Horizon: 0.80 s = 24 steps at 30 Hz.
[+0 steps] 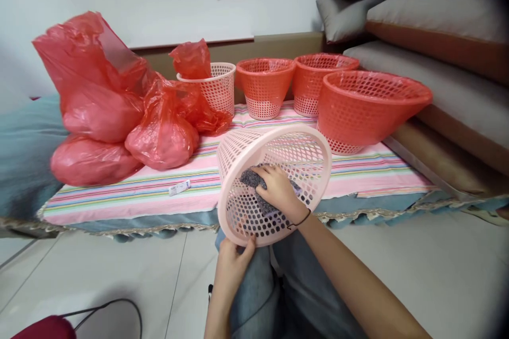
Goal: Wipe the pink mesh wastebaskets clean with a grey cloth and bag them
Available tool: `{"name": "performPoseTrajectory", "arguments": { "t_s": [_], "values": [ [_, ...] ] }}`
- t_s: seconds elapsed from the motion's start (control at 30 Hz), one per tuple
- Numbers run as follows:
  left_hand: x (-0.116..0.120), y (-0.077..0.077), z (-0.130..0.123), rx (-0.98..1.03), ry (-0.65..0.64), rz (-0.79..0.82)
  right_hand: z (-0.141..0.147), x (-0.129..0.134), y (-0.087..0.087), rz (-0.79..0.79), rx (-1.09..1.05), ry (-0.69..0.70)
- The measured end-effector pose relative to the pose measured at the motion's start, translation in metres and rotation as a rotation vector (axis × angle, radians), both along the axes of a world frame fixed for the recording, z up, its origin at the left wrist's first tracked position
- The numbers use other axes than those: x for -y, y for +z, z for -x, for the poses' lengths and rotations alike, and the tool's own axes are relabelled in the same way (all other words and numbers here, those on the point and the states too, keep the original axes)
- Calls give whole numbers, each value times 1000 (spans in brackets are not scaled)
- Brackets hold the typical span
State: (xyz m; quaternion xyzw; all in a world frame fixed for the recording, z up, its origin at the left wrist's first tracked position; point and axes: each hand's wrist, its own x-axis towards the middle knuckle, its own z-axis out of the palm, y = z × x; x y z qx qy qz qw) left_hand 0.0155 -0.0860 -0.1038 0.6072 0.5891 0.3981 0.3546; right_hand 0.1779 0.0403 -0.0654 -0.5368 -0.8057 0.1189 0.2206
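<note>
A pale pink perforated plastic basket (274, 135) lies tilted over my lap, its mouth facing me. My left hand (234, 262) grips the near lower rim, thumb on the inside and fingers hidden beneath. Inside the basket, my right hand (278, 190) is closed over a dark grey cloth (264, 204) and presses it to the perforated wall. A dark band circles the right wrist. Some of the cloth is hidden under the fingers.
Several baskets lined with red bags (266, 82) stand along the back of a striped cloth (119, 196). Filled red plastic bags (163, 137) sit at left, near a small white packet (180, 187). Stacked grey cushions (441, 16) rise at right. A cable (127, 302) loops at lower left.
</note>
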Motion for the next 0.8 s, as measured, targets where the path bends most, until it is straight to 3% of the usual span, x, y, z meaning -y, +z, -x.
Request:
{"name": "performPoseTrajectory", "arguments": {
  "t_s": [0.17,0.27,0.37,0.5,0.6,0.8],
  "values": [
    [4,1,-2,16,-16,39,11,-8,-41,112,82,11],
    [4,11,2,118,66,53,15,-6,-59,131,89,5],
    [1,29,3,290,231,-41,19,-3,-64,109,54,-20],
    [-14,47,-2,248,336,-205,27,5,-65,-50,-61,-48],
    [-25,47,-7,211,361,-254,30,9,-69,-81,-139,-108],
    [-31,40,-14,225,402,-274,28,-5,-68,46,-91,-208]
  ]
}}
